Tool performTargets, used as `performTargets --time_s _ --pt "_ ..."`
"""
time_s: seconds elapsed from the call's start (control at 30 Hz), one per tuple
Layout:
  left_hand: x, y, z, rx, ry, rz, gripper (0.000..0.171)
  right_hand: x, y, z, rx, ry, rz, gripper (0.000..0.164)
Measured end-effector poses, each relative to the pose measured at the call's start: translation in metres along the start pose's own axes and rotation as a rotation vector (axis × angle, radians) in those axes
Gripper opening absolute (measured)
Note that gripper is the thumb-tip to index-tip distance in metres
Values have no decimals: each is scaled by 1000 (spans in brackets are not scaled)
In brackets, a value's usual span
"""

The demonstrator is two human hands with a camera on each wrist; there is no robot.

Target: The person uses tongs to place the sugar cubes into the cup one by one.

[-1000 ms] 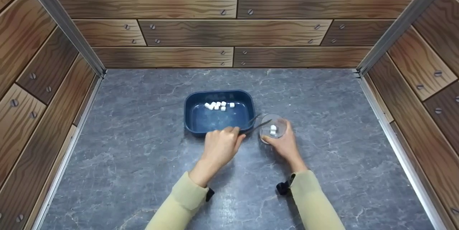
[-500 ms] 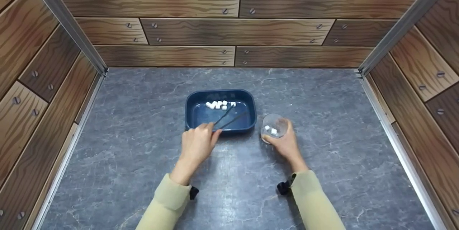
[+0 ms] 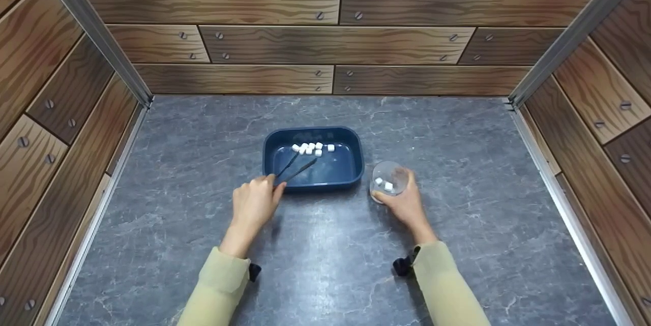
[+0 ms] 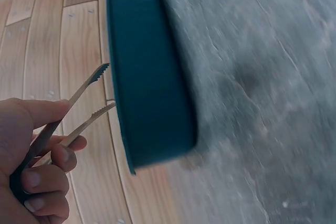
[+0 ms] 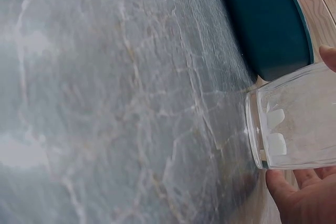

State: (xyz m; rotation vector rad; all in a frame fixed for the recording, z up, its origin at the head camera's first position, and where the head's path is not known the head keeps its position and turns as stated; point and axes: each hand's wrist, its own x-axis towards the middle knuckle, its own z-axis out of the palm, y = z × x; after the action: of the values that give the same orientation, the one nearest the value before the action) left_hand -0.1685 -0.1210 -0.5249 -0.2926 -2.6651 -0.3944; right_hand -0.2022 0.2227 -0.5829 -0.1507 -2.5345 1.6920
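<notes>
My left hand (image 3: 254, 201) grips dark serrated tongs (image 4: 79, 95) over the near left side of a blue rectangular tub (image 3: 319, 184). The tongs' arms are spread with nothing between their tips. Several white cubes (image 3: 309, 150) lie along the far side inside the tub, close ahead of the tips. To the right of the tub, my right hand (image 3: 405, 204) holds a clear glass (image 5: 304, 114), fingers and thumb around it. Two white cubes (image 5: 276, 144) rest at the bottom of the glass.
A grey marbled tabletop (image 3: 457, 163) lies under everything. Wood-pattern walls (image 3: 335, 43) with metal corner posts (image 3: 96, 36) enclose it at the back and both sides.
My left hand has moved left with the tongs, from over the glass to the tub's near left side. The cubes in the glass have settled apart; my right hand has stayed put.
</notes>
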Motion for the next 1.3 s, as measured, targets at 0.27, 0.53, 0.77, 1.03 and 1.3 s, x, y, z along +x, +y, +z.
performTargets --time_s 0.27,0.53,0.77,1.03,1.3 --pt "8 -14 4 19 -41 -49 29 0 0 -1 13 -6 -1 92" --pt "18 -20 6 62 -55 -68 30 1 1 0 20 2 -5 91" --pt "24 -21 9 73 -69 -90 31 1 1 1 20 4 -7 91" --pt "31 -22 10 52 -122 -173 31 0 0 0 -4 5 -4 91" --pt "40 -23 15 64 -174 -187 30 0 0 -1 -14 5 -8 92"
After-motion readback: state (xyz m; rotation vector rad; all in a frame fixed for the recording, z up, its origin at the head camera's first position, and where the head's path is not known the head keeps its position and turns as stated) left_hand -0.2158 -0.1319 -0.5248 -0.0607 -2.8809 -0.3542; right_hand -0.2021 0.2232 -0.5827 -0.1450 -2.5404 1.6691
